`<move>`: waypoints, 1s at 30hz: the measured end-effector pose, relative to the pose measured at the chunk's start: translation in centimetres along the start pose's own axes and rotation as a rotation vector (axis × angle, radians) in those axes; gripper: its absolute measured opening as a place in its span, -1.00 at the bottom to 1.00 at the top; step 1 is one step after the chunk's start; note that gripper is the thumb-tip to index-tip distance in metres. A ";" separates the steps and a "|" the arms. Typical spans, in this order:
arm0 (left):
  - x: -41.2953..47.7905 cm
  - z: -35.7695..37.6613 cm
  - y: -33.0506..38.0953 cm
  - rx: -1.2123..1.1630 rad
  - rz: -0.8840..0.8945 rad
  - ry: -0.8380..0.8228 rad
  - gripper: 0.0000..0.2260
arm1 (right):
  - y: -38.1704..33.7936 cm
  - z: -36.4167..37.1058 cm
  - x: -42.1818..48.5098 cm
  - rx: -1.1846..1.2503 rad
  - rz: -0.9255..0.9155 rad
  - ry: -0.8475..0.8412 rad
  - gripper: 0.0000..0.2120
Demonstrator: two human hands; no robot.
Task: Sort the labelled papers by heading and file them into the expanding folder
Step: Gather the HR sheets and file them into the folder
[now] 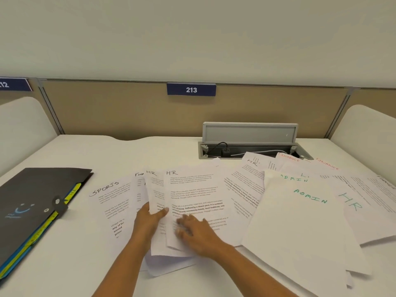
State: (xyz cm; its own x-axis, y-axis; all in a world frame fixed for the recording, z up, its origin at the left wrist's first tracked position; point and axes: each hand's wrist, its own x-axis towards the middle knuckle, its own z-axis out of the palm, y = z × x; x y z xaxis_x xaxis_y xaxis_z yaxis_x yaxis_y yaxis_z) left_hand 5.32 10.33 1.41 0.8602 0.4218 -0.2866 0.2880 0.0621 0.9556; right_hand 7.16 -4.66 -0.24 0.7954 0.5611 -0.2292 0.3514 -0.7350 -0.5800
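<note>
Worktop [150, 151] first: smooth matt white, with a grey metal cable hatch [248, 136] standing open at your one o'clock. From twelve round to three o'clock fans a loose spread of papers [242, 189]. They are thin white sheets, printed in black and headed by hand. An ADMIN sheet [300, 221] headed in green ink lies on top at two o'clock.

At nine o'clock you have the expanding folder [32, 206], lying flat. It has a dull black cover with a round stud on a tab. Yellow and blue divider edges show along its right side. Its long axis runs from seven to one o'clock, well apart from both hands.

Straight ahead lies the top HR sheet [192, 189], long axis twelve to six, heading at the far end. Your right hand [197, 230] rests flat on its lower half, fingers spread and blurred. Your left hand [147, 221], just at its nine o'clock, pinches a second HR sheet [153, 185] tucked under it, thumb on top. The SPORTS sheet [111, 202] lies beside that hand at ten o'clock.
</note>
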 end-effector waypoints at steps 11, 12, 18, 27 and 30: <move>-0.4 -1.9 1.9 0.228 0.153 0.062 -0.45 | 2.5 -3.0 0.7 0.240 0.073 0.325 -0.62; -0.2 -2.3 2.3 0.218 0.166 0.071 -0.45 | 3.5 -3.8 1.0 0.196 0.131 0.364 -0.61; 0.4 -4.3 4.4 0.088 0.170 0.075 -0.47 | 8.5 -5.9 1.8 -0.179 0.404 0.220 -0.38; 1.2 -5.8 5.1 -0.027 0.138 0.050 -0.51 | 9.7 -5.9 1.8 -0.178 0.177 0.095 -0.28; 1.3 -6.0 4.9 -0.053 0.125 0.048 -0.52 | 10.1 -6.3 1.7 -0.173 0.151 0.061 -0.16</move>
State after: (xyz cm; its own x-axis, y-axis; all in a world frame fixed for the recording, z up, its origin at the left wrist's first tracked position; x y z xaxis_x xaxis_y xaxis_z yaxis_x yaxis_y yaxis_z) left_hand 5.32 16.58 6.15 0.8667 0.4716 -0.1628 0.1562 0.0533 0.9863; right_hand 15.18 -13.51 -1.55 0.8720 0.4195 -0.2523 0.3011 -0.8660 -0.3991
